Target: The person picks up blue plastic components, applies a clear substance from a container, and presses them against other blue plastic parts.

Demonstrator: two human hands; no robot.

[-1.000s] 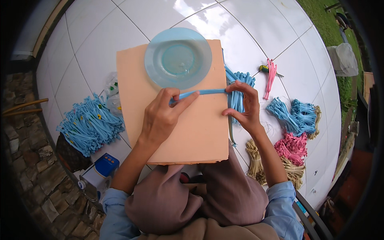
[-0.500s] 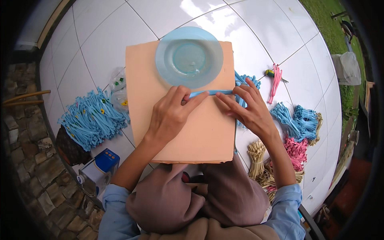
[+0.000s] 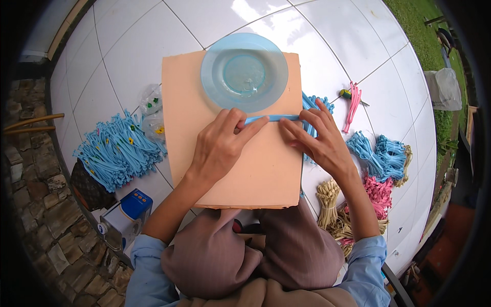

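Observation:
A narrow flat blue strip [image 3: 276, 118] stretches left to right between my hands, low over a peach-coloured board [image 3: 240, 179]. My left hand [image 3: 220, 143] pinches its left end, with the index finger laid along the strip. At the other end, my right hand [image 3: 322, 138] has its thumb and fingers closed on the strip near the board's right edge. Just beyond the strip, a translucent blue plate [image 3: 208, 89] rests on the far part of the board.
Blue cord bundles [image 3: 120, 151] with small flowers lie left, near a metal can [image 3: 128, 217] and clear bags [image 3: 151, 100]. To the right are blue bundles [image 3: 391, 156], pink bundles [image 3: 378, 197], beige bundles [image 3: 328, 204], and pink strips [image 3: 352, 107] by a screwdriver [image 3: 345, 94].
The board, plate and both hands have shifted very slightly to the right in view. My grip on the blue strip looks the same.

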